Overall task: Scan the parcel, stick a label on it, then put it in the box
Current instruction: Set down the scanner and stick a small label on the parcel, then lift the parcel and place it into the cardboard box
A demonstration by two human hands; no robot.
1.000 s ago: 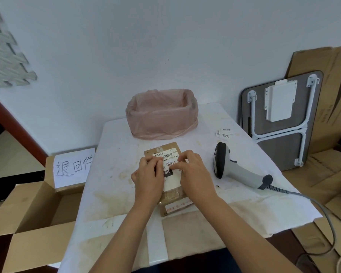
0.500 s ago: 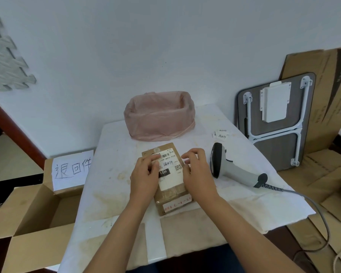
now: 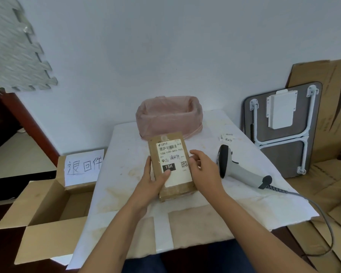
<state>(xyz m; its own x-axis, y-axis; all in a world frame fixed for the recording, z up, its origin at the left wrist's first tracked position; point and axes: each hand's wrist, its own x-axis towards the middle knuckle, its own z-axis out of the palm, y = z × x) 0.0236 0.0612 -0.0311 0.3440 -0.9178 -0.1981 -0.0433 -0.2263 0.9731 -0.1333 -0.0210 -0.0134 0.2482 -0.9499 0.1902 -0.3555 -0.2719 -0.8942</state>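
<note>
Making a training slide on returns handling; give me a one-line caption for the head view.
Left hand holds a labelled cardboard parcel above the table, right hand alongside, scanner lying nearby.

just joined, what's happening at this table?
A person is handling a brown cardboard parcel over the white-covered table. The left hand grips its left edge with the thumb on the white shipping label, which carries a small handwritten sticker; the right hand steadies the right edge. The grey handheld barcode scanner lies on the table to the right. The open cardboard box on the left has not received the parcel yet.
</note>
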